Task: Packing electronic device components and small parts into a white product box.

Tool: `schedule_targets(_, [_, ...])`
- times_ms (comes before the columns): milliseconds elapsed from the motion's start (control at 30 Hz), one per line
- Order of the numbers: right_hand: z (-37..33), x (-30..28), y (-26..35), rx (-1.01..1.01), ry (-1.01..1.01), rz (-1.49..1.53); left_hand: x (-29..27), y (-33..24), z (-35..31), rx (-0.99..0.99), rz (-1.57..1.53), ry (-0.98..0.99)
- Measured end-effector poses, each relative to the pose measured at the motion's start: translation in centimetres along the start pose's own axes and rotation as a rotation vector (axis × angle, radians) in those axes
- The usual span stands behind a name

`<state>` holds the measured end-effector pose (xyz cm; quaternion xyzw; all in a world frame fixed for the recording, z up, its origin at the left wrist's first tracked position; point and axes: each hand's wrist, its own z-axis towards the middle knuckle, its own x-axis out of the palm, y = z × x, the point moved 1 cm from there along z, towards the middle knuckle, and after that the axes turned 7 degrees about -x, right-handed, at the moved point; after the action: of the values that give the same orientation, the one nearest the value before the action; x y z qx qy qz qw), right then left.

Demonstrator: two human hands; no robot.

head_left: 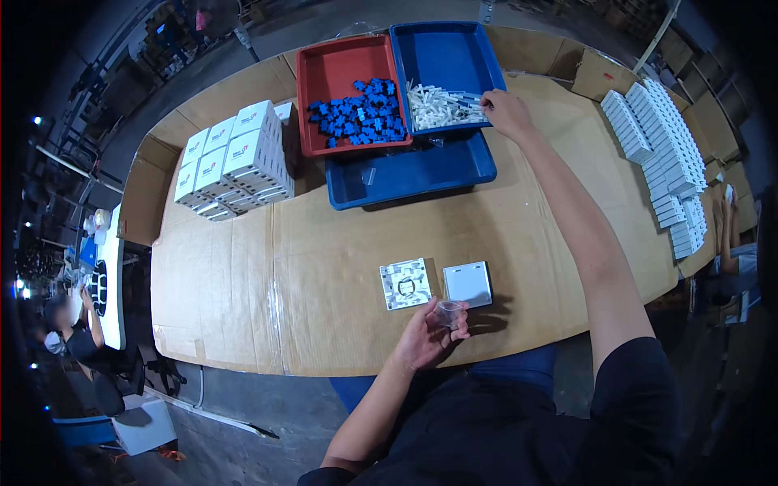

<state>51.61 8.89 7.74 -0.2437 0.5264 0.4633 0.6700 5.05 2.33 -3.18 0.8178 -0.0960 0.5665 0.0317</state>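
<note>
My left hand (420,338) is near the table's front edge, its fingers closed around a small clear plastic bag (448,314). Just beyond it lies a square white plate with an open, structured face (405,283), and to the right of that a smooth white square cover (467,283). My right arm stretches forward, and my right hand (508,112) reaches over the right rim of a blue tray (454,49). Small white plastic parts (442,108) are heaped in that tray. The right fingertips are pinched together at the heap; what they grip is too small to make out.
Left of the blue tray, a red tray (340,61) holds blue plastic pieces (361,117). A lower blue tray (413,174) sits in front. White boxes (235,158) are stacked at left, white units (660,154) at right. Cardboard walls (146,190) edge the table. Other people sit at both sides.
</note>
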Motion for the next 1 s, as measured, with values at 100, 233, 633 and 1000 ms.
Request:
schedule_targets(100, [-0.4,0.1,0.0,0.064,0.042,0.067,0.8,0.1,-0.4,0.002,-0.013,-0.022])
schedule_targets(233, [-1.8,0.4,-0.9,0.116,-0.141,0.387,-1.2,0.8,0.1,-0.02,-0.038,0.063])
schedule_targets(633, [-25.4,-2.8,9.6,0.25,0.209,1.32,0.2,-0.5,0.7,0.043,0.046,0.054])
schedule_targets(1000, [-30.1,-5.1,16.3,0.143,0.297,1.16,0.8,0.8,0.1,0.111,0.207,0.028])
